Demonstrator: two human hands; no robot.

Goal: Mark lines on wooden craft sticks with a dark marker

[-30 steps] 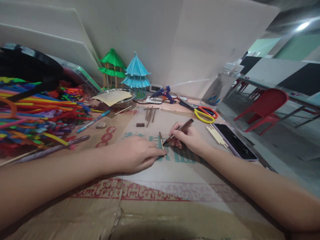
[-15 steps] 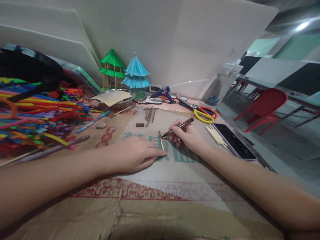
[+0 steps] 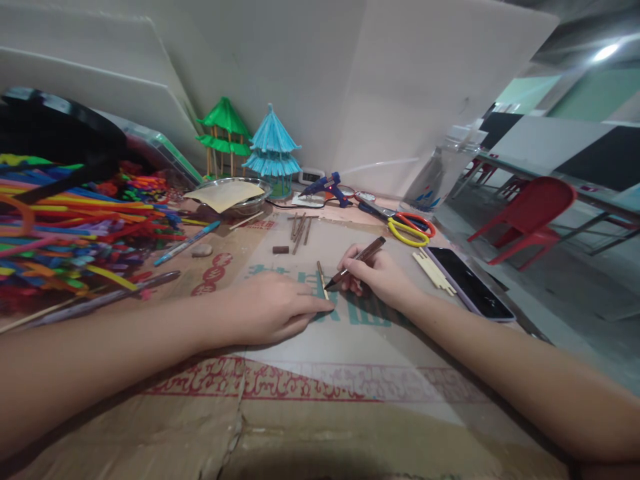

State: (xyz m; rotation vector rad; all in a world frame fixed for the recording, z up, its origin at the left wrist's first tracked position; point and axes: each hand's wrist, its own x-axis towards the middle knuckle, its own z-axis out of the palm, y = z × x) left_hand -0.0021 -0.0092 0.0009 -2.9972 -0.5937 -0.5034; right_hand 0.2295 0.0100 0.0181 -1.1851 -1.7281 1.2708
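Observation:
A brown marker pen (image 3: pixel 364 255) is gripped in my right hand (image 3: pixel 375 270), its tip resting on a short thin wooden stick (image 3: pixel 321 277). The far part of that stick is brown, the near end pale. My left hand (image 3: pixel 275 307) lies flat on the board, index finger stretched out at the stick's near end. The marker's brown cap (image 3: pixel 281 250) lies beyond my left hand. Several brown sticks (image 3: pixel 299 233) lie in a loose group behind the cap. Pale uncoloured sticks (image 3: pixel 434 272) lie to the right of my right hand.
A phone (image 3: pixel 470 283) and orange-and-yellow-handled scissors (image 3: pixel 410 229) lie at right. Behind are a blue glue gun (image 3: pixel 325 187), a blue model pavilion (image 3: pixel 273 150), a green one (image 3: pixel 225 130) and a bowl (image 3: pixel 257 200). Colourful pipe cleaners (image 3: pixel 75 227) pile up at left.
The marker's tip has moved along the stick toward its near end, and the pen is tilted more steeply. My left hand has stayed in place.

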